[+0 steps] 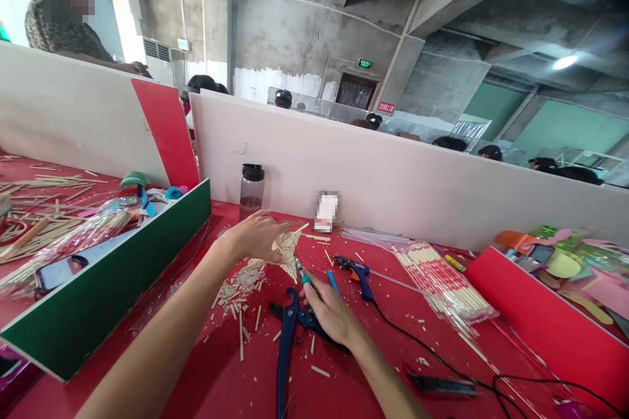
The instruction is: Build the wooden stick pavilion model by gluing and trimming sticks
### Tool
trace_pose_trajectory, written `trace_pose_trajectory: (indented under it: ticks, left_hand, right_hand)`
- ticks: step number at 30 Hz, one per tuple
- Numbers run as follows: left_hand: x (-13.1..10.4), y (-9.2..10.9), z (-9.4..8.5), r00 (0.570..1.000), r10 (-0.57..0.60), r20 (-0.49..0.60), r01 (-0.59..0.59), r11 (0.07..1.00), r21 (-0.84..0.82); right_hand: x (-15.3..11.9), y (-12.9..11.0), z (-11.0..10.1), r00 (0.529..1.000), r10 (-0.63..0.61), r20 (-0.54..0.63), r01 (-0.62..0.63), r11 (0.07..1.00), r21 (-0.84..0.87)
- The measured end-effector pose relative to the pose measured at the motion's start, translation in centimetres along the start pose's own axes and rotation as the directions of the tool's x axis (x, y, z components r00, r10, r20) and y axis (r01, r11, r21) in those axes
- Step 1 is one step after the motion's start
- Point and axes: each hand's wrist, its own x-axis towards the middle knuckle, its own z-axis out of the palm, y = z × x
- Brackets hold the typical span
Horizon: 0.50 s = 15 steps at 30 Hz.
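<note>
Well to the left of both hands runs a smooth green board (pixel 118 288), flat and straight-edged. Just nearer the person than the left hand is a loose litter of wood bits (pixel 240 288), pale, short and splintery. Beyond that hand stands an upright bottle (pixel 252 191), see-through, with a black lid. The left hand (pixel 258 236) reaches over with bent fingers against the stick piece (pixel 286 247); whether they pinch it cannot be told. The stick piece lies between the hands, under and just right of the left fingers: thin pale wood strips, crossed, with pointed corners. One strip juts away from the person and to the right; the hand hides part of the rest, so its long axis is unclear. Nearer the person lies a cutter (pixel 289 334) with long curved dark-blue handles, one running toward the person. The right hand (pixel 328 308) closes around a slim green-handled tool (pixel 305 277), its long axis slanting away and leftward, tip at the stick piece. Just right of this grip are a short blue rod (pixel 333 282) and a plastic glue gun (pixel 357 273), nozzle leftward. Farther right lies a bundle of straight sticks (pixel 435 281) in shiny, crinkled film.
</note>
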Motion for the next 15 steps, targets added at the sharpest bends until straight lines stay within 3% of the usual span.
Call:
trace_pose_trajectory:
  ticks: [15]
  left_hand:
    - [0.2, 0.2, 0.2, 1.0, 0.008, 0.011, -0.008, 1.0, -0.012]
  right_hand:
    - [0.6, -0.5, -1.3, 0.99, 0.018, 0.138, -0.031, 0.995, 0.094]
